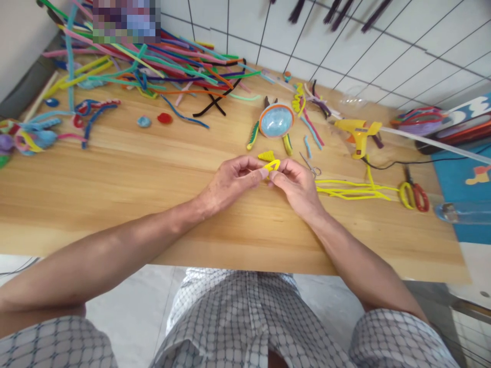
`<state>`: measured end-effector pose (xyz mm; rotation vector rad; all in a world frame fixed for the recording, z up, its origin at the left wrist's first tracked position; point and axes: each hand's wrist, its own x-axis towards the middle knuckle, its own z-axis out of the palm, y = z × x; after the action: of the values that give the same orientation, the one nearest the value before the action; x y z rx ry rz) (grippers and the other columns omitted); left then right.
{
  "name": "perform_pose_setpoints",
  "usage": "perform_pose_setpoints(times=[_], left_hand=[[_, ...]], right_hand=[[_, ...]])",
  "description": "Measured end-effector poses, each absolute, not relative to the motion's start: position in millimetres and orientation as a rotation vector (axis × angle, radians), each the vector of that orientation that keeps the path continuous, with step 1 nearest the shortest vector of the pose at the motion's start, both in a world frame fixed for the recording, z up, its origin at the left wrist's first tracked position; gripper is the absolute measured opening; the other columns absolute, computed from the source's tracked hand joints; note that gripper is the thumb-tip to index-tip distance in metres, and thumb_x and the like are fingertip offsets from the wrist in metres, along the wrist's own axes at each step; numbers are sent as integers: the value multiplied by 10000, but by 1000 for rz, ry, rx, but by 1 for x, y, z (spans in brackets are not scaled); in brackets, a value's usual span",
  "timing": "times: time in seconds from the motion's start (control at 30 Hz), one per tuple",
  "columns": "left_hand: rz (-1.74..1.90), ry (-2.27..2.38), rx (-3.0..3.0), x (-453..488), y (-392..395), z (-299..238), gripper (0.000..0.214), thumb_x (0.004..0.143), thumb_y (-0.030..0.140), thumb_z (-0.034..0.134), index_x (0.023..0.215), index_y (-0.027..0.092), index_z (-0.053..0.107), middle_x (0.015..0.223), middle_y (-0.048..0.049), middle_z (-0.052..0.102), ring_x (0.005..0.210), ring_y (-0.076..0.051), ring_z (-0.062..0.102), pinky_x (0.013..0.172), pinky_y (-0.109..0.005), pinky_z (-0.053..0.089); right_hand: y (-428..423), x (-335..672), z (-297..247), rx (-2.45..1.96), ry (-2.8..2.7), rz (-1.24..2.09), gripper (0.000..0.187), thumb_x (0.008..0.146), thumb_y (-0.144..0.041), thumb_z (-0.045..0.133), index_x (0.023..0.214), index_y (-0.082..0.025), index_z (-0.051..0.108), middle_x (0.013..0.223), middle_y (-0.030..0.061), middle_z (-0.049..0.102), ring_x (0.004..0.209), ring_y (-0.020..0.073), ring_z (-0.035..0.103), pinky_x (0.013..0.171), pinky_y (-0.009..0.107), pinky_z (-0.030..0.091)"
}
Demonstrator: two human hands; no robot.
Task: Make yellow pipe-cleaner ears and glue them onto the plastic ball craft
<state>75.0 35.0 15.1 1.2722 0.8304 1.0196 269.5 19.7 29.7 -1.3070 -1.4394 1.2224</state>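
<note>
Between my two hands is a yellow pipe cleaner bent into a small pointed loop. My left hand pinches its left side with thumb and fingers. On the other side, my right hand grips it the same way, thumbs almost touching. Just beyond the fingertips lies a ridged yellow coiled piece. Several straight yellow pipe cleaners stretch out to the right of my right hand. Small silver scissors rest close to that hand's knuckles, partly hidden.
An orange-rimmed blue oval piece lies over green-handled pliers. To the right are a yellow glue gun with a cord and red-and-yellow scissors. Many coloured pipe cleaners pile at the back left. A tiled wall borders the table.
</note>
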Motion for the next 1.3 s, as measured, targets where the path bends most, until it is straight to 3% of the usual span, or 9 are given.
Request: perform_pose_setpoints(times=[0.13, 0.4, 0.57, 0.77, 0.97, 1.13, 1.3], left_hand=[[1002, 778, 1236, 75, 38, 13, 433, 831, 569, 891, 903, 162, 763, 813, -32, 757, 693, -130, 624, 695, -271, 524], [952, 637, 969, 75, 40, 11, 495, 748, 573, 976, 893, 178, 715, 747, 15, 687, 638, -105, 612, 620, -240, 518], [916, 581, 995, 74, 42, 11, 472, 775, 559, 965, 895, 188, 700, 762, 22, 691, 643, -97, 623, 617, -226, 514], [1012, 715, 1273, 72, 45, 10, 421, 819, 561, 919, 894, 180, 755, 705, 9, 696, 620, -109, 595, 640, -257, 503], [1044, 784, 1281, 73, 45, 10, 441, 778, 572, 927, 865, 173, 760, 683, -1, 702, 617, -119, 609, 656, -269, 524], [1007, 853, 1116, 75, 43, 11, 511, 712, 603, 958, 878, 159, 768, 724, -28, 754, 641, -142, 669, 695, -304, 573], [978, 897, 1033, 75, 39, 13, 517, 683, 587, 985, 886, 158, 778, 771, -42, 790, 714, -172, 730, 745, -323, 609]], right_hand=[[19, 269, 27, -1305, -1481, 1202, 421, 833, -542, 869, 749, -230, 597, 715, -25, 625, 689, 140, 554, 636, 284, 465], [23, 272, 26, -1194, -1505, 1214, 429, 815, -580, 895, 846, -226, 655, 793, -13, 679, 727, 148, 614, 688, 296, 527], [28, 275, 23, -1116, -1515, 1282, 445, 814, -609, 891, 872, -228, 669, 806, -10, 704, 707, 145, 654, 718, 307, 578], [31, 274, 17, -1107, -1528, 1235, 460, 815, -627, 873, 846, -224, 655, 755, -27, 680, 692, 141, 650, 692, 293, 547], [24, 272, 17, -1164, -1688, 932, 382, 883, -565, 806, 830, -240, 612, 734, -29, 658, 657, 141, 589, 642, 292, 498], [18, 274, 20, -1145, -1764, 559, 199, 930, -376, 770, 1059, -265, 667, 965, 34, 760, 784, 186, 694, 777, 354, 592], [22, 280, 18, -1032, -1927, 342, 81, 981, -248, 681, 1053, -274, 706, 1053, 64, 778, 829, 208, 704, 839, 392, 596]])
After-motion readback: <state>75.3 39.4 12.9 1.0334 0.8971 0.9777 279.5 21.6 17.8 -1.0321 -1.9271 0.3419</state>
